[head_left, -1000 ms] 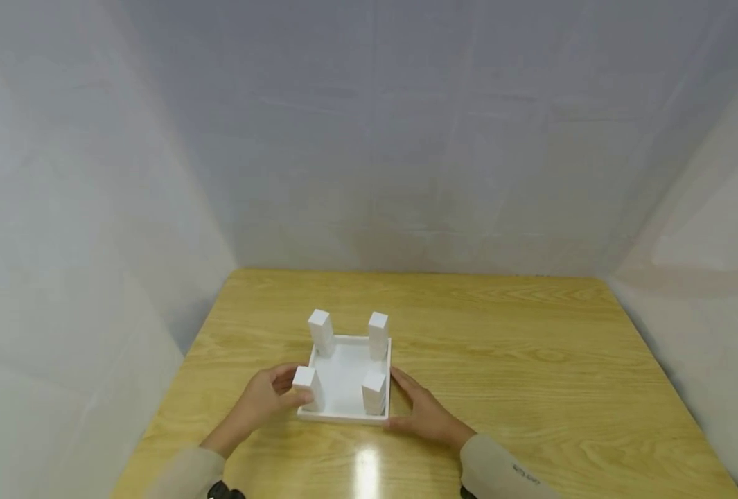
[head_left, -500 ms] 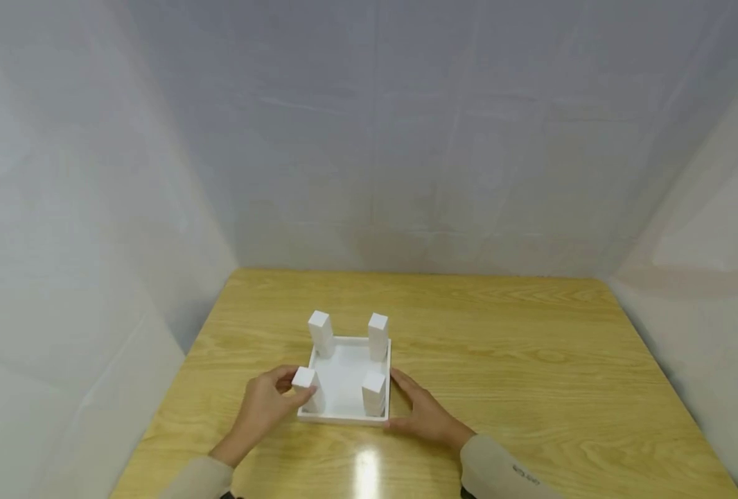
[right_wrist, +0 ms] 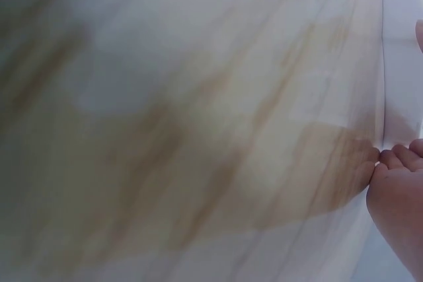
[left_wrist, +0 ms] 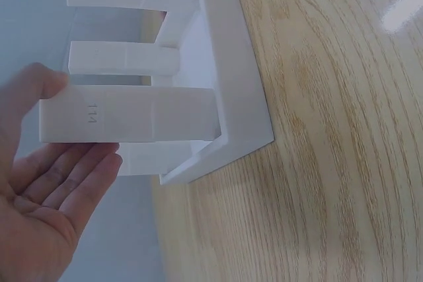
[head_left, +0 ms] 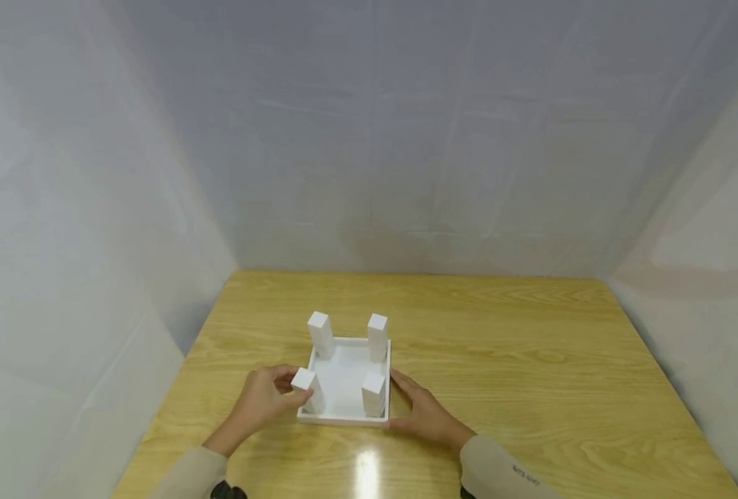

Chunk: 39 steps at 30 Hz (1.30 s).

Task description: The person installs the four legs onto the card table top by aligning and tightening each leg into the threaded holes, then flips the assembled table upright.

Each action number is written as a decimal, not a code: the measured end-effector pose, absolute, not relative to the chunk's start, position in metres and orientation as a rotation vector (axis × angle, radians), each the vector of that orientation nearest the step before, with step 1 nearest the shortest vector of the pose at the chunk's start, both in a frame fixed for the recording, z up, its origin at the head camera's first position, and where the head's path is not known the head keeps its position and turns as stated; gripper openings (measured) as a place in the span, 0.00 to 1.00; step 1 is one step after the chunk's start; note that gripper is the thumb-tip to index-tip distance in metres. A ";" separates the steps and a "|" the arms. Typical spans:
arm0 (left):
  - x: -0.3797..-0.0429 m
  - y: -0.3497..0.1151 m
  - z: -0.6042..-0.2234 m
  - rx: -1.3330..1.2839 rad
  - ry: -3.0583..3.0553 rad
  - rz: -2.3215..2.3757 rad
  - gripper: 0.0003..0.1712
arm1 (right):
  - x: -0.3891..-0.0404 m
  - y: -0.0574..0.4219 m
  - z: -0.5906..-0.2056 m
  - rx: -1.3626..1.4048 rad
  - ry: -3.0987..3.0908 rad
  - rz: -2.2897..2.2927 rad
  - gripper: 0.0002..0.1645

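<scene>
A square white tray (head_left: 346,378) with a low rim sits on the wooden table. At each of its corners stands an upright white square post, which looks stacked from blocks. My left hand (head_left: 258,403) pinches the upper part of the near left post (left_wrist: 125,114), thumb on one side and fingers on the other. Small marks are stamped on that post's face. Along the tray's right side, my right hand (head_left: 427,417) rests with fingers extended, touching the rim by the near right post (head_left: 373,395). The right wrist view shows only part of this hand (right_wrist: 403,196) and a reflective surface.
Behind the tray stand the far left post (head_left: 321,336) and the far right post (head_left: 378,338). Wood-grain table (head_left: 512,367) extends to the right and behind. White sheeting (head_left: 431,138) hangs at the back and both sides.
The left hand shifts very slightly around the near left post, its thumb settling against the post's side. The tray and the right hand stay in place.
</scene>
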State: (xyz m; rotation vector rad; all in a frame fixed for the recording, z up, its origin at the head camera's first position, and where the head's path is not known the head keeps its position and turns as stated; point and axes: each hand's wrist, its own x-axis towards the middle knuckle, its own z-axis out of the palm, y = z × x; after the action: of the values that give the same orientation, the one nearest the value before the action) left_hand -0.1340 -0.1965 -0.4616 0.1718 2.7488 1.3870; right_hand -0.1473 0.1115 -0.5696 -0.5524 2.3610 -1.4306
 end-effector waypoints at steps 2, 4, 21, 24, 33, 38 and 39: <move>-0.135 -0.197 -0.461 0.178 2.742 1.385 0.24 | -0.148 0.111 -0.570 -0.548 2.365 -1.424 0.62; -0.136 -0.198 -0.461 0.189 2.735 1.386 0.24 | -0.148 0.111 -0.570 -0.549 2.371 -1.418 0.62; -0.138 -0.201 -0.463 0.226 2.708 1.407 0.23 | -0.146 0.111 -0.567 -0.563 2.380 -1.405 0.62; -0.138 -0.200 -0.462 0.233 2.709 1.416 0.23 | -0.146 0.111 -0.567 -0.559 2.388 -1.394 0.62; -0.133 -0.203 -0.476 0.237 2.636 1.569 0.27 | -0.147 0.112 -0.569 -0.567 2.389 -1.392 0.62; -0.131 -0.211 -0.483 0.259 2.578 1.533 0.38 | -0.148 0.111 -0.572 -0.568 2.397 -1.386 0.62; -0.131 -0.213 -0.485 0.250 2.564 1.525 0.40 | -0.148 0.111 -0.572 -0.567 2.399 -1.385 0.62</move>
State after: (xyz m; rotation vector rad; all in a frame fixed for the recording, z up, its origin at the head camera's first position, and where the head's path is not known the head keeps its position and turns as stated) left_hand -0.1311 -0.2127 -0.4854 0.2500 2.5638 1.5250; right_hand -0.1479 0.1114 -0.5719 -0.5671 2.3993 -1.3854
